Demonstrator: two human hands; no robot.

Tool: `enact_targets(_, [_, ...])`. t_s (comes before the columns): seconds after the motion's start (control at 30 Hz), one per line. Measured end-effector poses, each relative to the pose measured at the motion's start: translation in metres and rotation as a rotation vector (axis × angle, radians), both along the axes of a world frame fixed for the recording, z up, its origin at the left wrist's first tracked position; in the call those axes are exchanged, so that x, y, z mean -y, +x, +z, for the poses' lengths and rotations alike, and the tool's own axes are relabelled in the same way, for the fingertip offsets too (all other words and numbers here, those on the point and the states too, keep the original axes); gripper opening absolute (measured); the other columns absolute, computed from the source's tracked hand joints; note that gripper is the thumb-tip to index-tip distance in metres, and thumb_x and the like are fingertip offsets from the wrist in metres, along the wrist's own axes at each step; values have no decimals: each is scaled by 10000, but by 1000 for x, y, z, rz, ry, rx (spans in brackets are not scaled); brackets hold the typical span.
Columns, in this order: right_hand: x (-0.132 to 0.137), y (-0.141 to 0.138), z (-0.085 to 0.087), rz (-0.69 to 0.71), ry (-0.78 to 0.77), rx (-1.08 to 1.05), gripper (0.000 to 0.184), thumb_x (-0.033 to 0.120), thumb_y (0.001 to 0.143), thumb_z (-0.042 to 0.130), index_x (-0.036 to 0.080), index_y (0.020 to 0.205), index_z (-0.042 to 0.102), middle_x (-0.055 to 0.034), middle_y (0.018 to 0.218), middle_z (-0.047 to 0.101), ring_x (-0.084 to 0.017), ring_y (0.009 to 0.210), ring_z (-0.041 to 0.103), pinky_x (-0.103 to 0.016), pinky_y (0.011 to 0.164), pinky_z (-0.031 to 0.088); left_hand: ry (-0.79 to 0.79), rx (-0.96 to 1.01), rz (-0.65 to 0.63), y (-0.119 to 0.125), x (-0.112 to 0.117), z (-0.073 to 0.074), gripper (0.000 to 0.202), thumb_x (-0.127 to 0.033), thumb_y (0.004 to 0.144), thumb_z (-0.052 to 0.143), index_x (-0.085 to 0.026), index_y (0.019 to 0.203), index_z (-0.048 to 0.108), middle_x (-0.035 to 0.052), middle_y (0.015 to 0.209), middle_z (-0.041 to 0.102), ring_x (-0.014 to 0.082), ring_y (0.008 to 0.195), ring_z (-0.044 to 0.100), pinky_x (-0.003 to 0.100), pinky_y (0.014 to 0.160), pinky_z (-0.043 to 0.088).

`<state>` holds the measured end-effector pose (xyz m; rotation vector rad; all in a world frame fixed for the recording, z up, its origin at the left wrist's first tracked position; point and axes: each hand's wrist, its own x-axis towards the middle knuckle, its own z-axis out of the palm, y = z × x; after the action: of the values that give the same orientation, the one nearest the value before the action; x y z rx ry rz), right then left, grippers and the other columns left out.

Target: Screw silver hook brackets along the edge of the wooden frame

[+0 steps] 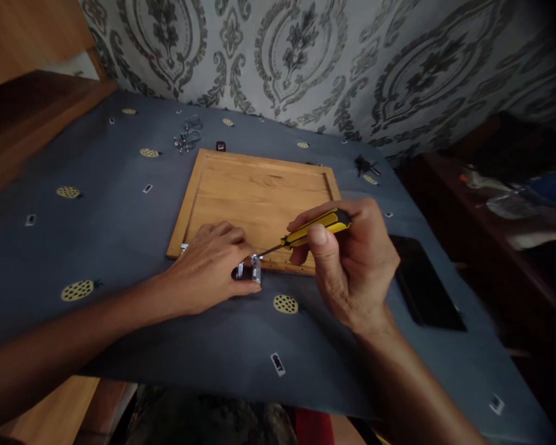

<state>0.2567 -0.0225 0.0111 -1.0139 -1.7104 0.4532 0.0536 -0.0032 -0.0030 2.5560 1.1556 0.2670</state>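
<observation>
A wooden cabinet door (259, 191) with a raised frame lies flat on the table. At its near edge my left hand (213, 269) grips a shiny metal hinge (256, 269) between thumb and fingers. My right hand (352, 266) is closed round the handle of a yellow-and-black screwdriver (315, 228). The screwdriver slants down to the left, and its tip meets the top of the hinge; the exact contact is too small to make out. Another bit of metal (184, 248) shows at the door's near left corner, partly behind my left hand.
The table's grey-blue cloth (120, 247) has a pineapple print. Small metal hardware (186, 139) lies beyond the door's far left corner. A black clamp-like object (366, 165) sits at the back right, and a dark flat device (426, 284) rests right of my right hand. Patterned wall behind.
</observation>
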Motion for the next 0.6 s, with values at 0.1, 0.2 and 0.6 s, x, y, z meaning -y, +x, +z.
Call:
enact_targets(0.1, [0,-1,3,18,-15,2,127,371,1020,620,253,992,582,46,833,665,-72,525,631,-222,484,507,-2,0,0,0,0,1,324,-480,867,798,-186,988,734,61,1019,664,288,1053,569,422,911,429])
enact_targets(0.2, [-1,0,9,47,-69,1,114,355,1008,634,258,1065,614,40,861,673,-82,535,649,-234,492,527,-11,4,-6,0,-1,1,328,-478,872,795,-187,1013,740,60,1019,663,292,1061,571,433,918,431])
enact_targets(0.6, [-7,-1,18,145,-238,-137,215,399,884,794,235,900,656,34,850,721,-93,521,662,-233,479,587,30,31,-8,0,0,-4,322,-486,873,787,-186,978,742,63,1024,674,288,1066,576,431,924,440])
